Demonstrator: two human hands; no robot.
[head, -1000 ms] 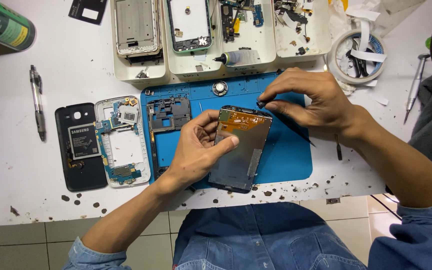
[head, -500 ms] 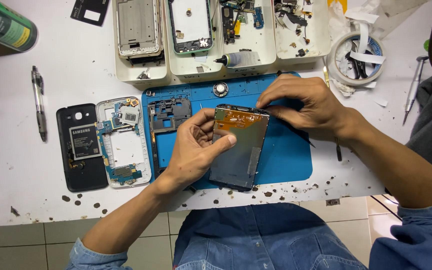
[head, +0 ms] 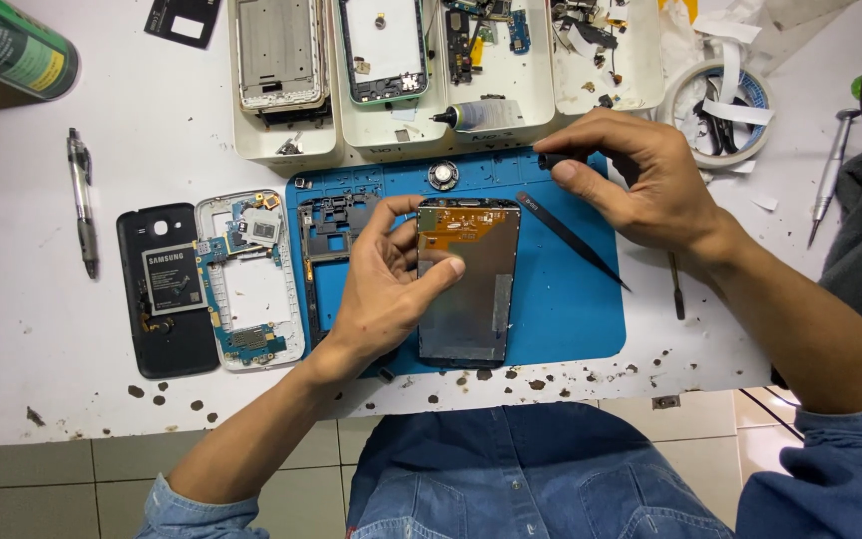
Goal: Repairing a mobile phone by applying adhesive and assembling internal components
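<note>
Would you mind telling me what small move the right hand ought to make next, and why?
Probably bring the black tool down to the top edge of the screen assembly. The right hand grips the tool above it, while the left hand steadies the assembly on the blue mat.

Bright even overhead light, soft shadows, sharp focus

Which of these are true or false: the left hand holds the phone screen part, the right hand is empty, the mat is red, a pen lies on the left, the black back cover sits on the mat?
1. The left hand holds the screen assembly. True.
2. The right hand is empty. False: it grips a black tool.
3. The mat is red. False: it is blue.
4. A pen lies on the left. True.
5. The black back cover sits on the mat. False: it lies on the white table, left of the mat.
</note>
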